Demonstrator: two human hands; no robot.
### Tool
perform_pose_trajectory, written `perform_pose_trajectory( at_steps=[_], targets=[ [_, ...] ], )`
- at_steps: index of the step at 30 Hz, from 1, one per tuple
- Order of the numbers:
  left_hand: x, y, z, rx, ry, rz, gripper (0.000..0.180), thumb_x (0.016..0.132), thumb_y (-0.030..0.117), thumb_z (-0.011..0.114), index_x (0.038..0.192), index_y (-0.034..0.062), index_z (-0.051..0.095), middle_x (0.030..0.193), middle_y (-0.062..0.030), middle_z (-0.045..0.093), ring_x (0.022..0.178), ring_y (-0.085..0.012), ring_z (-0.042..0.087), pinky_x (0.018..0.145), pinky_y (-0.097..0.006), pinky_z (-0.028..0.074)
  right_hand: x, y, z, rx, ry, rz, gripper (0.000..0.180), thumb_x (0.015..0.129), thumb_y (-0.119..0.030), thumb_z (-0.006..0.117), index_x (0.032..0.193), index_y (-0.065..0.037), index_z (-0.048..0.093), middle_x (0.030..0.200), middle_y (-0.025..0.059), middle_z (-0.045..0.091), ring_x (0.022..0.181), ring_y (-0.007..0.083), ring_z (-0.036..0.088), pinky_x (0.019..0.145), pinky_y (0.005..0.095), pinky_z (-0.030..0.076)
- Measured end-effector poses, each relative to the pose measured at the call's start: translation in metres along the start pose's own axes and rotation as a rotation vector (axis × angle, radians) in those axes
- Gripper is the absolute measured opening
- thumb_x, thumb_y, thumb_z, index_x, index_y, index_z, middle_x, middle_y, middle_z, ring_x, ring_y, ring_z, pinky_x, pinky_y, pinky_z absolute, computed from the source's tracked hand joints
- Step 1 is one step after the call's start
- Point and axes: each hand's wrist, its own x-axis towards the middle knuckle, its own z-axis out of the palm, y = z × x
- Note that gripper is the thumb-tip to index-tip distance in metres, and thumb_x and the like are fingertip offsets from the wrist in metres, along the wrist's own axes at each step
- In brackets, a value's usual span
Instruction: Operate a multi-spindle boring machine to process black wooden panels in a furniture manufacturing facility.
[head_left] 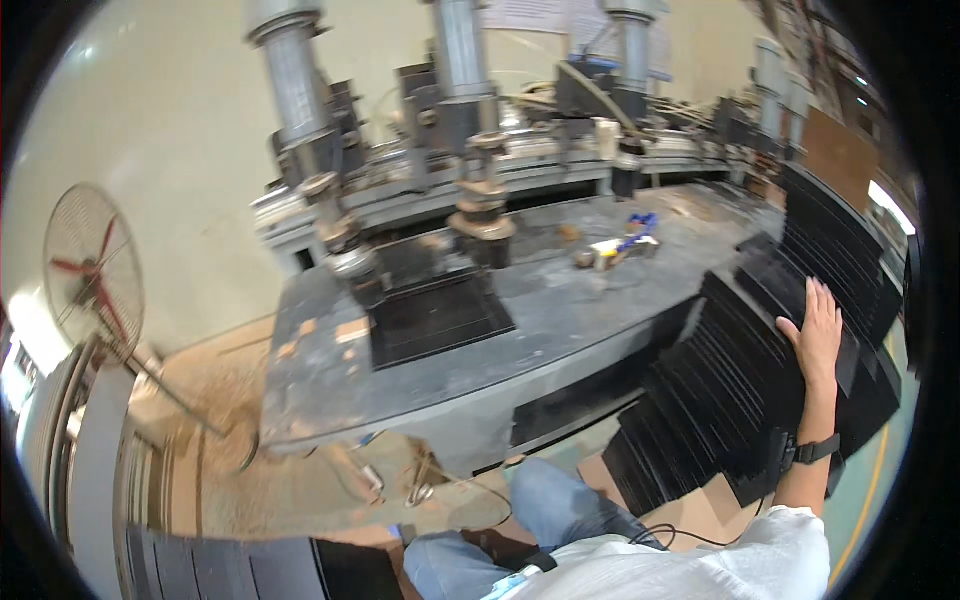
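My right hand (818, 335) reaches out to the right with its fingers stretched out and the thumb apart. It rests against or just over a dark panel among the stacked black panels (840, 235); whether it presses on it I cannot tell. A second slanting stack of black panels (700, 400) leans to the left of my forearm. My left hand does not show. On the machine's grey table, one flat black panel (440, 318) lies under the spindle heads (350, 262).
Behind the grey worktable (400, 405) stand machine columns (463, 50) and a rail. A blue and white tool (630, 242) lies on the table. Left are a red-bladed fan (92, 265) and sawdust (225, 430) on the floor. More dark panels (215, 570) sit at lower left.
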Motion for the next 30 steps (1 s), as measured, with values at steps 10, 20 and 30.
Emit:
perform_pose_trajectory(
  at_steps=[10, 20, 30],
  targets=[
    [0.141, 0.509, 0.143, -1.171, -0.471, 0.530, 0.059, 0.083, 0.046, 0.061, 0.126, 0.0061, 0.054, 0.134, -0.0118, 0.049, 0.131, -0.0302, 0.038, 0.109, -0.052, 0.025, -0.051, -0.015, -0.037, 0.193, 0.093, -0.225, 0.053, 0.057, -0.014, 0.081, 0.103, 0.000, 0.057, 0.105, 0.0148, 0.059, 0.099, 0.0337, 0.054, 0.085, 0.0395, 0.046],
    [0.096, 0.525, 0.125, -0.995, -0.434, 0.498, 0.072, 0.080, 0.058, 0.060, 0.127, 0.0037, 0.052, 0.131, -0.0135, 0.050, 0.125, -0.0319, 0.041, 0.108, -0.054, 0.026, -0.010, -0.198, -0.003, 0.717, 0.264, -0.919, 0.032, 0.067, -0.004, 0.060, 0.098, -0.007, 0.064, 0.105, 0.0035, 0.066, 0.085, 0.0226, 0.058, 0.072, 0.0349, 0.048],
    [0.035, 0.288, 0.045, -0.948, -0.132, 0.609, 0.032, 0.064, 0.009, 0.064, 0.096, 0.0128, 0.067, 0.087, -0.0026, 0.061, 0.079, -0.0215, 0.059, 0.070, -0.033, 0.052, -0.054, -0.400, 0.131, 0.884, 0.013, -1.095, 0.053, 0.073, -0.036, 0.070, 0.116, -0.008, 0.059, 0.119, 0.0057, 0.060, 0.105, 0.0253, 0.052, 0.085, 0.0399, 0.042]
  ],
)
